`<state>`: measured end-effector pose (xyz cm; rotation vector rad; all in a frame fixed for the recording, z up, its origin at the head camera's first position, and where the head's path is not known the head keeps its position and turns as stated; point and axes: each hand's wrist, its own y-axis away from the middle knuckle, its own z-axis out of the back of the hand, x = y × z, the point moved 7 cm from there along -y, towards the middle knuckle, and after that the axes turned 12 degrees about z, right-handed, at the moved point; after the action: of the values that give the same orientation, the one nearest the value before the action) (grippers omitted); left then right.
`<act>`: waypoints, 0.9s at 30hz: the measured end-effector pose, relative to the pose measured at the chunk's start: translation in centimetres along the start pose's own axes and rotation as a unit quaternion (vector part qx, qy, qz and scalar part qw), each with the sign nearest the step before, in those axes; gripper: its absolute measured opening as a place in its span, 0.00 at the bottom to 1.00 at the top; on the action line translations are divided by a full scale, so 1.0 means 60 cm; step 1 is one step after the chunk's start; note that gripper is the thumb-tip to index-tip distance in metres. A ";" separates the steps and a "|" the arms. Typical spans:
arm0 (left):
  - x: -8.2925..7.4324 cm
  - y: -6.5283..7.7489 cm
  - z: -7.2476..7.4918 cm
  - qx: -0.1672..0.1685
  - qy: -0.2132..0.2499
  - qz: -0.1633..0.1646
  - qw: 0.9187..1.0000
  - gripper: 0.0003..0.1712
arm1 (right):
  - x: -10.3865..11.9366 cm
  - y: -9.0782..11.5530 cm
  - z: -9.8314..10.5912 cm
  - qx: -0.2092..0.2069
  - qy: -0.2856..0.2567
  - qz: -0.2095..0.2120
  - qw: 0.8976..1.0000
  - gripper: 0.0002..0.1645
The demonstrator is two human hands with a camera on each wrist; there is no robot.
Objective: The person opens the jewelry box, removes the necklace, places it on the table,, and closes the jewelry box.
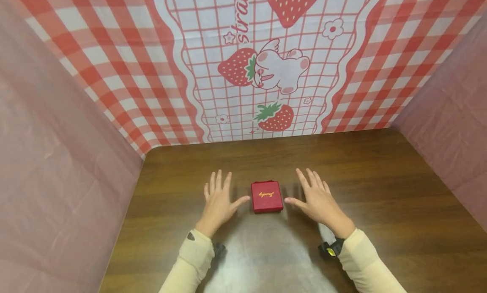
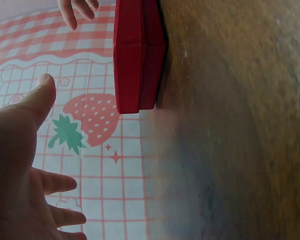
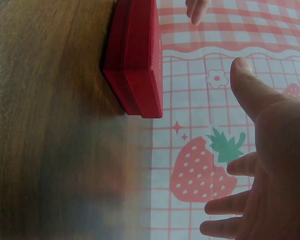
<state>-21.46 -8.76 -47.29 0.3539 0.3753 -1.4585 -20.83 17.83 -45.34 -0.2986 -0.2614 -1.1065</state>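
Note:
A small red gift box (image 1: 267, 197) with gold lettering on its lid lies closed on the wooden table, between the two hands. To its left is the left hand (image 1: 219, 203), fingers spread and straight, its thumb tip close to the box's side. On the other side, the right hand (image 1: 318, 199) is spread the same way, thumb pointing at the box. Neither hand holds anything. In the left wrist view the box (image 2: 135, 55) stands past the thumb, and the right wrist view shows the box (image 3: 135, 62) with its lid seam along the side.
The brown wooden table (image 1: 380, 179) reaches back to a red-and-white checked cloth (image 1: 137, 73) printed with strawberries. Pink cloth walls (image 1: 57, 157) close off both sides. Dark straps with devices (image 1: 331, 247) sit at the wrists, by the pale sleeves.

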 end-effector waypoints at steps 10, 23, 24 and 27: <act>-0.009 0.006 -0.017 0.041 0.038 -0.010 0.998 0.56 | 0.001 0.001 -0.007 -0.012 -0.006 0.013 1.000 0.58; -0.018 0.010 -0.034 0.085 0.059 -0.014 0.995 0.58 | 0.003 -0.001 -0.012 -0.022 -0.016 0.030 0.999 0.58; -0.018 0.010 -0.035 0.087 0.058 -0.015 0.994 0.58 | 0.004 -0.002 -0.013 -0.021 -0.017 0.031 0.999 0.58; -0.020 0.011 -0.039 0.094 0.056 -0.015 0.994 0.59 | 0.005 -0.003 -0.018 -0.021 -0.022 0.033 0.999 0.58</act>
<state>-20.96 -6.59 -48.81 0.5862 0.3348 -1.5120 -20.78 17.14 -46.20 -0.3669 -0.2669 -1.0428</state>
